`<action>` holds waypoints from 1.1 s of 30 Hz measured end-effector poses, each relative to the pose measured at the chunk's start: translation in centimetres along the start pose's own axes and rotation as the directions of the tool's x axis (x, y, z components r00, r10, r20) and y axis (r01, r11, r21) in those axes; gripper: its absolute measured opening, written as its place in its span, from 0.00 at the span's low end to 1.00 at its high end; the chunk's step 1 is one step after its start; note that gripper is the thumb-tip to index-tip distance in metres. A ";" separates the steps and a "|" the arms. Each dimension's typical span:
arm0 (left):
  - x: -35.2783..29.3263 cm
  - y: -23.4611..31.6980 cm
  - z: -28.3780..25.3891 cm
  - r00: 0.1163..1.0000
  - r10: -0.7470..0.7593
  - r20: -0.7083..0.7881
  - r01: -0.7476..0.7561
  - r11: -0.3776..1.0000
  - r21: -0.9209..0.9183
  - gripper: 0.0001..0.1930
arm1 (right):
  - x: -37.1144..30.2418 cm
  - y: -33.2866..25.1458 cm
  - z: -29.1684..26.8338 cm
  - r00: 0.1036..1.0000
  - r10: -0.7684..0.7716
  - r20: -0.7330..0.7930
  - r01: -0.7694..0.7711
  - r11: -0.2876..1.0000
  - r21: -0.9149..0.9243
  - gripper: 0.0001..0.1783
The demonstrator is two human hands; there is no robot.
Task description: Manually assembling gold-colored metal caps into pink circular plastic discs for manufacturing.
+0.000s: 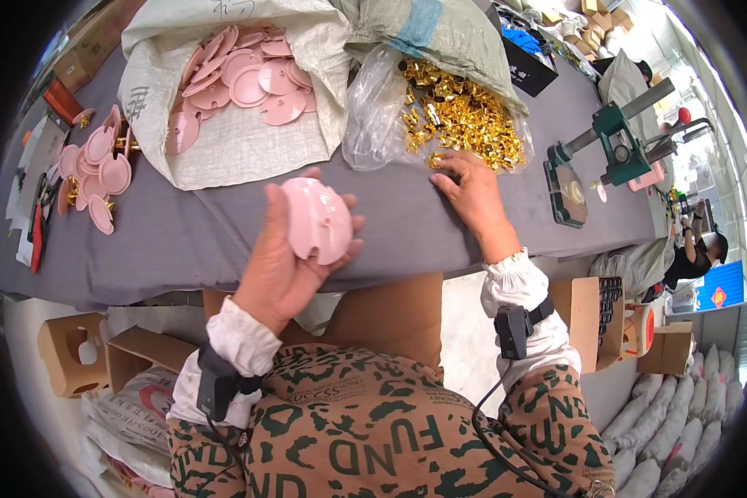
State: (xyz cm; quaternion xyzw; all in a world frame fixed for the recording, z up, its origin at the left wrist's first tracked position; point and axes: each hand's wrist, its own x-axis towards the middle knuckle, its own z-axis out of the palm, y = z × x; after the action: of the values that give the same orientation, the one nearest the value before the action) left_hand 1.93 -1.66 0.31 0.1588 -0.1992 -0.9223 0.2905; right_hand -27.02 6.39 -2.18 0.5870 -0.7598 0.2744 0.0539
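At nine o'clock on the grey tabletop (191, 241) I see a loose cluster of pink discs (100, 170), some with small gold pieces on them; I judge these are set aside there to keep them apart from the raw stock. Just above, toward eleven o'clock, a white woven sack (224, 145) lies folded open on its side, so the plain pink discs inside (245, 75) sit within easy reach.

My left hand (282, 261) is raised off the tabletop near the centre, palm up, fingers curled about halfway around a pink disc (317, 220). It is held by the edge, face tilted toward me, which looks like a pose for inspecting or fitting something to it.

At one o'clock a clear plastic bag (373, 108) spills a heap of gold metal fittings (465, 116). My right hand (473, 195) lies flat and fairly open at the near edge of that heap, fingertips touching the fittings; whether it has pinched one I cannot tell.

At three o'clock a green hand press (618, 145) stands on the tabletop's far-right end, well apart from both hands.
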 end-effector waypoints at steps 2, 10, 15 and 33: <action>0.2 -1.3 0.6 0.999 -0.043 -0.012 0.043 0.999 0.009 0.33 | 0.8 1.0 0.7 0.999 -0.035 0.002 0.035 0.999 0.031 0.10; 0.7 -2.1 1.2 0.999 -0.043 -0.033 0.044 0.999 0.021 0.32 | -0.3 -6.8 -3.5 0.976 0.181 0.123 -0.218 0.744 0.632 0.16; 0.9 -2.5 0.9 0.999 -0.019 -0.027 0.021 0.998 0.056 0.31 | -2.6 -11.1 -2.5 0.983 -0.175 0.065 0.091 0.754 0.650 0.18; -2.2 1.2 -0.9 0.894 0.426 0.138 -0.392 0.596 0.701 0.29 | -4.3 -16.1 1.7 0.960 -0.020 0.280 -0.242 0.445 0.862 0.26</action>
State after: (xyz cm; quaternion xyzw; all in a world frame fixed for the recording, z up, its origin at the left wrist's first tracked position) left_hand 4.58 -1.44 0.46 0.2291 -0.5647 -0.6764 0.4136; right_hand -10.42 6.71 0.30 0.5059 -0.5409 0.5575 -0.3750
